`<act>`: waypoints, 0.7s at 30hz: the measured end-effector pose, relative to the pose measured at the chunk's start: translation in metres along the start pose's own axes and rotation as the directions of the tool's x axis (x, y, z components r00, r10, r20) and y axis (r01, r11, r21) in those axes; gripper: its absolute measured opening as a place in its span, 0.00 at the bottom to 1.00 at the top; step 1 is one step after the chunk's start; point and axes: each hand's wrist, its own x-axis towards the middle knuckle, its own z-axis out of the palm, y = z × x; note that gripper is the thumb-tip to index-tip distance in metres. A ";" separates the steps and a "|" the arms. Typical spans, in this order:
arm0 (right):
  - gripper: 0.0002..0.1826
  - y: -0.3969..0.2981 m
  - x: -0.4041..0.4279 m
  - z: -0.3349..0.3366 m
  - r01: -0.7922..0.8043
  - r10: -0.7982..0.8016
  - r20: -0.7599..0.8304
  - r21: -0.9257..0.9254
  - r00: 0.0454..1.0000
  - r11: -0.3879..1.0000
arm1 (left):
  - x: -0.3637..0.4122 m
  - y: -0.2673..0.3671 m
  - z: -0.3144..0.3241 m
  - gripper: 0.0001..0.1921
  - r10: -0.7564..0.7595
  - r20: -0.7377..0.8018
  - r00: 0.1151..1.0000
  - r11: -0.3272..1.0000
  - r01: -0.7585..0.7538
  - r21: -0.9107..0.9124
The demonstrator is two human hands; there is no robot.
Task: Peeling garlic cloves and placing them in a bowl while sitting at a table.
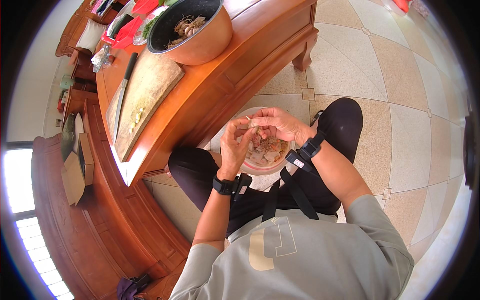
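Between the fingertips of both hands is a small garlic bulb (253, 123), partly covered by the fingers. My left hand (236, 140) pinches it from the left, and my right hand (279, 122) grips it from the right. Directly beneath them, a round pale bin (264, 171) with a reddish band stands on the floor between my knees. Papery scraps and peelings (267, 150) lie inside it. Up on the wooden table, a deep pot (204, 43) with a dark interior contains several garlic bulbs (190, 26).
A wooden chopping board (152, 80) rests at the table edge, bearing a black-handled knife (125, 86) and several pale garlic pieces (137, 116). Red plastic baskets (127, 33) and a plate of greens (148, 30) stand beyond. A wooden bench (112, 210) runs along the left.
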 end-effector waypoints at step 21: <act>0.11 0.001 0.000 0.002 0.034 -0.036 0.036 0.056 0.999 0.998 | -0.001 0.006 0.006 0.06 0.085 -0.194 0.977 0.994 -0.069 0.086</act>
